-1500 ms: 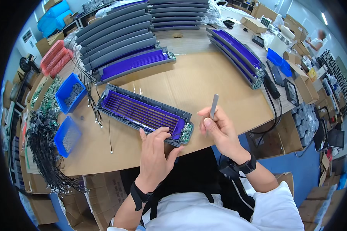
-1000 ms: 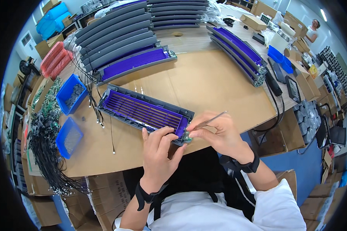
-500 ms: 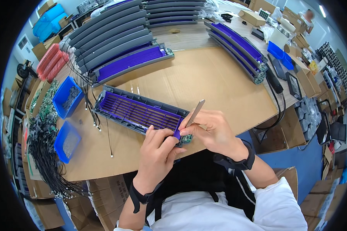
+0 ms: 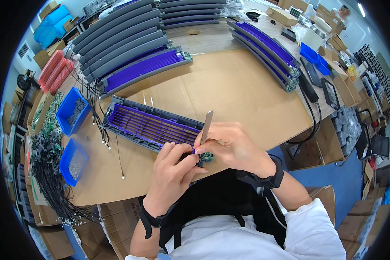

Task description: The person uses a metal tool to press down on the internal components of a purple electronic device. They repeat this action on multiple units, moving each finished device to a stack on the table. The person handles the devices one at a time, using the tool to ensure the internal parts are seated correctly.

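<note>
A long dark-grey housing with a purple slatted grille [image 4: 154,126] lies slantwise before me, its near right end under both hands. My left hand [image 4: 171,169] is closed on that end, fingers bent over the edge. In my right hand [image 4: 234,145] are slim metal tweezers [image 4: 207,123], pinched between thumb and fingers and tilted, their upper end sticking up. Their tips meet the purple part beside my left fingertips, but the exact contact is hidden. A green circuit board [image 4: 208,157] shows at the housing's end, just below my right fingers.
Rows of similar grey housings [image 4: 121,47] stand at the back left, a few more [image 4: 266,50] at the back right. Blue bins [image 4: 73,110] [image 4: 73,162] of small parts and black cable bundles [image 4: 54,173] lie left. A black cabled device [image 4: 307,91] rests near the table's right edge.
The tweezers have swung more upright and shifted left with my right hand. My left hand stays at the housing's end. The whole view has shifted slightly.
</note>
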A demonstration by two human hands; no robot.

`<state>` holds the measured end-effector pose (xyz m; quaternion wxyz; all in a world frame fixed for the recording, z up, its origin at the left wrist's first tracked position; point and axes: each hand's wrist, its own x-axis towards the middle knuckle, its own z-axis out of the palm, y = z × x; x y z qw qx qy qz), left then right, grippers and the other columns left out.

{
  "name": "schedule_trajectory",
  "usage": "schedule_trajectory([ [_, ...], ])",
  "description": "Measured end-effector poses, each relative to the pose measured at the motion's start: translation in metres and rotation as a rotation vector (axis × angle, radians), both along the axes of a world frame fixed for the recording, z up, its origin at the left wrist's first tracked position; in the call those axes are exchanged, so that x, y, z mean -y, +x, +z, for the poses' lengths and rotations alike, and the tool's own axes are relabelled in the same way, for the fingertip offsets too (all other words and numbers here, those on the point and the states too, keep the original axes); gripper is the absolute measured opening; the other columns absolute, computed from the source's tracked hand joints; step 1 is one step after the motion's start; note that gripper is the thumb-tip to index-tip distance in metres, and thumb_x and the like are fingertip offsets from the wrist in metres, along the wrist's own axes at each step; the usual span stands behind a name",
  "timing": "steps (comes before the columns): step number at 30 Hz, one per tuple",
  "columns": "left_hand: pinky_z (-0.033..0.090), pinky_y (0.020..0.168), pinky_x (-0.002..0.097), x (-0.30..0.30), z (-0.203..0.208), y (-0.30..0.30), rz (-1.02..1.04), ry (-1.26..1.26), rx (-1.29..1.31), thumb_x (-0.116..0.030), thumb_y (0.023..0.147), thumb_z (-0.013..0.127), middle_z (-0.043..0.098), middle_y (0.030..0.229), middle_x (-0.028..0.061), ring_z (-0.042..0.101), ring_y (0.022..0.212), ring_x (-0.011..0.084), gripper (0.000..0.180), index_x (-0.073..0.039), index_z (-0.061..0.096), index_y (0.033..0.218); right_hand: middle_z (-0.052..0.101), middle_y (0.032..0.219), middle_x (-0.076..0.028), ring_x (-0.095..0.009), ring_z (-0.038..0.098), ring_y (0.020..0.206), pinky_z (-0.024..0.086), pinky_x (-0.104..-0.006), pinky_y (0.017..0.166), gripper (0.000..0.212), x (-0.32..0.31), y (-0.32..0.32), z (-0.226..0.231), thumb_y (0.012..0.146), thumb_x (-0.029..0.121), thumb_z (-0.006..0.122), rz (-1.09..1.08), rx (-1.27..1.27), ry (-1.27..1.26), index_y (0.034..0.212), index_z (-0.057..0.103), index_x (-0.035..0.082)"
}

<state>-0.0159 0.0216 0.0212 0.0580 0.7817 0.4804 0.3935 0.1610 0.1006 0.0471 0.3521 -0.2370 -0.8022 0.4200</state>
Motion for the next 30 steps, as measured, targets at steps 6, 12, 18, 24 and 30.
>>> schedule_trajectory([
  [6,0.044,0.070,0.0385,-0.002,-0.001,-0.004,-0.040,-0.008,0.011,-0.016,0.069,0.081,0.061,0.092,0.0064,0.051,0.080,0.0271,0.024,-0.006,0.065,0.084,0.067,0.084,-0.011,-0.023,0.066,0.076,0.052,-0.0336,0.067,0.010,-0.004,-0.002,-0.006,0.080,-0.007,0.066,0.083,0.012,0.073,0.088,0.066,-0.003],
  [12,0.046,0.074,0.0394,-0.002,0.001,-0.005,-0.035,0.001,0.051,-0.018,0.070,0.082,0.061,0.091,0.0075,0.056,0.084,0.0292,0.024,-0.005,0.066,0.084,0.061,0.085,-0.008,-0.016,0.061,0.078,0.049,-0.0307,0.070,0.004,0.000,0.003,0.002,0.089,0.001,0.063,0.049,-0.188,-0.250,0.088,0.059,-0.001],
  [18,0.046,0.076,0.0408,0.000,0.000,-0.005,-0.029,-0.002,0.070,-0.019,0.070,0.081,0.060,0.090,0.0084,0.055,0.085,0.0297,0.026,-0.004,0.067,0.087,0.053,0.081,-0.013,-0.028,0.055,0.073,0.044,-0.0356,0.066,0.013,0.007,0.030,-0.006,0.088,0.005,0.064,-0.086,0.215,0.200,0.098,0.056,0.001],
  [24,0.044,0.076,0.0396,0.002,0.001,-0.003,-0.032,0.006,0.059,-0.018,0.072,0.079,0.058,0.091,0.0083,0.053,0.085,0.0288,0.025,-0.003,0.066,0.088,0.049,0.080,-0.012,-0.027,0.052,0.069,0.041,-0.0347,0.059,0.012,0.019,0.026,-0.022,0.079,-0.003,0.072,-0.116,0.186,0.175,0.088,0.063,-0.002],
  [30,0.045,0.078,0.0401,0.001,-0.002,-0.004,-0.039,0.017,0.089,-0.016,0.072,0.079,0.060,0.093,0.0081,0.055,0.089,0.0290,0.024,-0.003,0.067,0.088,0.058,0.071,-0.018,-0.036,0.057,0.064,0.046,-0.0419,0.059,0.008,0.015,-0.002,-0.006,0.072,0.002,0.069,-0.243,0.245,0.032,0.078,0.065,0.000],
])
